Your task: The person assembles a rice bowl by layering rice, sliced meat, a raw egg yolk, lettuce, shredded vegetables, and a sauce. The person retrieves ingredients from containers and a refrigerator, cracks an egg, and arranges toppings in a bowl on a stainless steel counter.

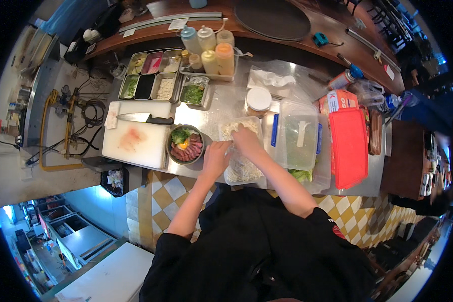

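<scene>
My right hand (246, 140) reaches into a clear plastic container (259, 123) of pale shredded food (228, 130), its bent fingertips down in the shreds. Close by on the left, my left hand (217, 157) has its fingers closed at the container's near left edge. Nearer my body sits a second clear container of pale strands (244, 170). Left of my left hand stands a dark bowl (203, 151) with sliced pink meat (189, 152), an egg yolk (183, 144) and greens (180, 135). What lies between my right fingertips is hidden.
A knife (145, 118) lies on a white cutting board (121, 150). Behind are metal topping trays (163, 86), a tub of chopped herbs (193, 93) and squeeze bottles (224, 58). On the right stand a lidded jar (258, 100), a clear lidded box (297, 133) and a red lid (347, 148).
</scene>
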### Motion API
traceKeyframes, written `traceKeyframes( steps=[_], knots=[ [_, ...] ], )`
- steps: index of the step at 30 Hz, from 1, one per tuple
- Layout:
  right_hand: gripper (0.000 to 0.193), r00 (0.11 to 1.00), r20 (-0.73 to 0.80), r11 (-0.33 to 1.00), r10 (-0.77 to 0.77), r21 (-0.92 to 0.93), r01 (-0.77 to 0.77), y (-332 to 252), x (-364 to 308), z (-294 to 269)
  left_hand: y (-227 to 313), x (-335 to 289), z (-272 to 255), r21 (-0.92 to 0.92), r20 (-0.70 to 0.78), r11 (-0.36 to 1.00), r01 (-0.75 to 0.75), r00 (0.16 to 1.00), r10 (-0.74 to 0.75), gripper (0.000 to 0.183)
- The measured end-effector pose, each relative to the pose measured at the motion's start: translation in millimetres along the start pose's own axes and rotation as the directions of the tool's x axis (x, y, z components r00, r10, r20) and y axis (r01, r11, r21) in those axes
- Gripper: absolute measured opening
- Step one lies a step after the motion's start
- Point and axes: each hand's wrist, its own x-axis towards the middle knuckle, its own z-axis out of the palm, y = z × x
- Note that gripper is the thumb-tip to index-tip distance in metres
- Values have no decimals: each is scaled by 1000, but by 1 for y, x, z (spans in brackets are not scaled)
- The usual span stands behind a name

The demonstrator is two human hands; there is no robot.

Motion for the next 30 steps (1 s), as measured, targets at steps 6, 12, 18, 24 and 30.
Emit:
traceKeyframes(
  steps=[6, 12, 18, 24, 30],
  knots=[
    [18, 977, 111, 983, -181, 11, 181, -4, -14, -61, -16, -28, 0, -195, -111, 980, -26, 994, 5, 39],
    [42, 970, 142, 976, -196, -64, 207, -13, -18, -65, -25, -29, 2, -282, -56, 955, 87, 993, -107, 44],
    [52, 971, 196, 986, -135, -71, 152, -3, -16, -26, -28, -8, 7, -190, 73, 980, 55, 996, -42, 46],
    [48, 975, 176, 960, -139, 264, 89, 9, -25, -63, -30, -1, 6, -223, 45, 974, 39, 999, -30, 42],
    [66, 985, 89, 988, -149, 56, 144, -9, -35, -65, -29, 3, 10, -190, 143, 974, 125, 985, -98, 23]
  ],
)
